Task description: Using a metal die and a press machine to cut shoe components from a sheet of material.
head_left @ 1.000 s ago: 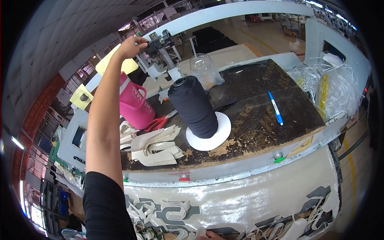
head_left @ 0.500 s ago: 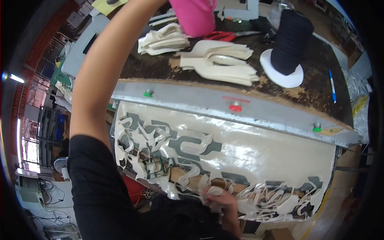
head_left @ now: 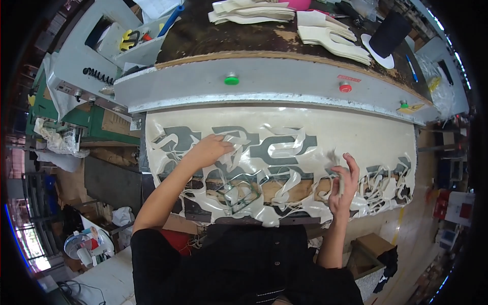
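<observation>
A large glossy off-white sheet (head_left: 366, 132) lies across the bench, with fork-shaped cut-outs showing grey underneath. My left hand (head_left: 211, 151) is palm down on its left part, fingers slightly spread over a loose off-white strip (head_left: 239, 138); I see no firm hold. My right hand (head_left: 345, 185) is raised over the right part, with a small pale cut piece (head_left: 341, 184) between thumb and fingers. A thin green-edged frame, perhaps a cutting die (head_left: 239, 195), lies among torn scraps (head_left: 300, 211) along the near edge.
Above the sheet runs a grey machine beam with a green button (head_left: 232, 80) and a red button (head_left: 345, 87). On the dark top behind are stacked fork-shaped pieces (head_left: 333, 38), another pale stack (head_left: 251, 11), a black thread cone (head_left: 390, 34) and a blue pen (head_left: 412, 68).
My left hand has come down from the pink container at the top onto the sheet. The right hand has risen from the near-edge scraps. The view has shifted too.
</observation>
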{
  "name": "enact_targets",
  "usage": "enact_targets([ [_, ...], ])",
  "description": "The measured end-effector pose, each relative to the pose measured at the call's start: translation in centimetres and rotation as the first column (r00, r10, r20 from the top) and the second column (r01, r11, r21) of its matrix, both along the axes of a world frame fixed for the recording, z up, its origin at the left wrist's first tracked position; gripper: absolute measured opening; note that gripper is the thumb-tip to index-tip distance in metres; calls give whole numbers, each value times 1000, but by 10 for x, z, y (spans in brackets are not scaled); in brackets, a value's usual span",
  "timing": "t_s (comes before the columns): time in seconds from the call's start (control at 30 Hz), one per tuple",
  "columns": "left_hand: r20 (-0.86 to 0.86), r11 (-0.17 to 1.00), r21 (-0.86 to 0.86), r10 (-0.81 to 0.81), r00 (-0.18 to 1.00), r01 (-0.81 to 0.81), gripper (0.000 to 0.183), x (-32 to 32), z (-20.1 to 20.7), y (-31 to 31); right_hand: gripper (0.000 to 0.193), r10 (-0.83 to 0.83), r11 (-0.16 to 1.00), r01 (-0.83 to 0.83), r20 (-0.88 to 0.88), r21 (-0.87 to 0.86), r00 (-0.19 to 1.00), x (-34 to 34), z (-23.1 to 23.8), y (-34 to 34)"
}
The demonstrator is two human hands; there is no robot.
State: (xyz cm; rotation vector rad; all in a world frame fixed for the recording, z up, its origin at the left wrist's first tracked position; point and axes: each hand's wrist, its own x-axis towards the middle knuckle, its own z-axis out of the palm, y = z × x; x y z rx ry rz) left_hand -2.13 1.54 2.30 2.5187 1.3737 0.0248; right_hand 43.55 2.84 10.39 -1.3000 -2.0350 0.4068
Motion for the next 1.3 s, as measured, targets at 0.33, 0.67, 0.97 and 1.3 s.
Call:
enact_targets([
  [0.33, 333, 993, -91, 104, 937, -78, 11, -64, 51, -45, 36, -124, 960, -35, -538, -276, 834, -128, -14, -81],
  [0.67, 778, 961, 2, 172, 605, -276, 11, 29, 105, -125, 39, 91, 705, -602, -795, -373, 599, -228, 3, -102],
  [0.97, 835, 877, 1, 263, 483, -480, 21, 63, 97, -132, 68, 89, 669, -678, -873, -304, 479, -225, -11, -128],
  [1.3, 730, 921, 37, 240, 639, -388, 44, 159, 108, -68, 57, -302, 755, -470, -879, -457, 370, -110, -38, -98],
])
